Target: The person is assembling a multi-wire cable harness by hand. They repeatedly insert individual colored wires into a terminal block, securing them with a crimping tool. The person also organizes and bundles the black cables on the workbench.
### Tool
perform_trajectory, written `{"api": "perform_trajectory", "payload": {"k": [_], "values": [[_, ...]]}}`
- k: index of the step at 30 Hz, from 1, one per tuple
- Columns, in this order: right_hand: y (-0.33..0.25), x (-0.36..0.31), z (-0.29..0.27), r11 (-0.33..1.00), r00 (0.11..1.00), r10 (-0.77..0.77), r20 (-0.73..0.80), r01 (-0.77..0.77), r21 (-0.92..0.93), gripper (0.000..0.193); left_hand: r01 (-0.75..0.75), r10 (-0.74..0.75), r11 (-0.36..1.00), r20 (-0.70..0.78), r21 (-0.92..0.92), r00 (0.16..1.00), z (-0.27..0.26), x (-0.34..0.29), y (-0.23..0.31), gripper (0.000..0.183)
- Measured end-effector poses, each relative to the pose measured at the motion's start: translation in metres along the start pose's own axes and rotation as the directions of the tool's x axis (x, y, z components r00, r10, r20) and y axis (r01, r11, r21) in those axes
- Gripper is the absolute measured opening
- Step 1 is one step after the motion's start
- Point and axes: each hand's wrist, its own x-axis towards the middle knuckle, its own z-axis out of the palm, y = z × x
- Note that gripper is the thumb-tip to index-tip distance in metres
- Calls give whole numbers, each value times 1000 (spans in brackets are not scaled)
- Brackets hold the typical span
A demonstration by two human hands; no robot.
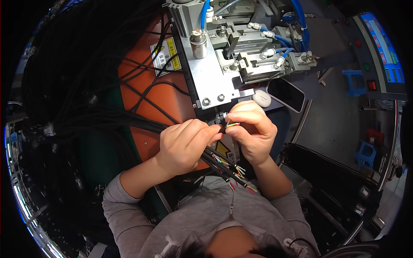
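Observation:
My left hand (185,144) is closed round a black cable, close to its stripped end. At that end, thin coloured wires (232,124) fan out, and the thumb and fingers of my right hand (254,129) pinch them. Both hands meet just below the front edge of a metal machine fixture (211,86). Below my left hand hangs a bunch of black cables (213,157), whose bare ends show red, yellow, white and green wires. My fingers hide part of the held cable.
A large mass of black cables (56,86) fills the left side, over an orange panel (142,103). Blue air hoses (303,26) run into the machine. A phone (286,94) and a white case (261,99) lie right of it. A screen (380,47) and blue stools (365,155) stand farther right.

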Motion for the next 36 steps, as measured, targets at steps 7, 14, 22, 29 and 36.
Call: {"api": "perform_trajectory", "payload": {"k": [7, 14, 22, 29, 36], "values": [[6, 2, 3, 992, 998, -52, -44, 56, 113, 23, -25, 24, 999, -36, -35, 999, 2, 0, -3, 18], [-6, 6, 0, 966, 971, 228, 76, -235, 107, 15, -30, 30, 1000, -30, 8, 999, 2, -3, -3, 15], [-10, 4, 3, 982, 998, 60, -25, -63, -178, 11, -22, 25, 994, -24, 107, 999, 7, -7, -4, 15], [-15, -4, -14, 858, 859, 508, 68, -511, 51, 9, -40, 28, 982, 68, 185, 997, 1, -7, 0, 37], [-1, -9, -23, 900, 904, 427, 33, -421, -111, 5, -54, 8, 970, 191, 235, 982, 9, -11, 6, 36]]}}
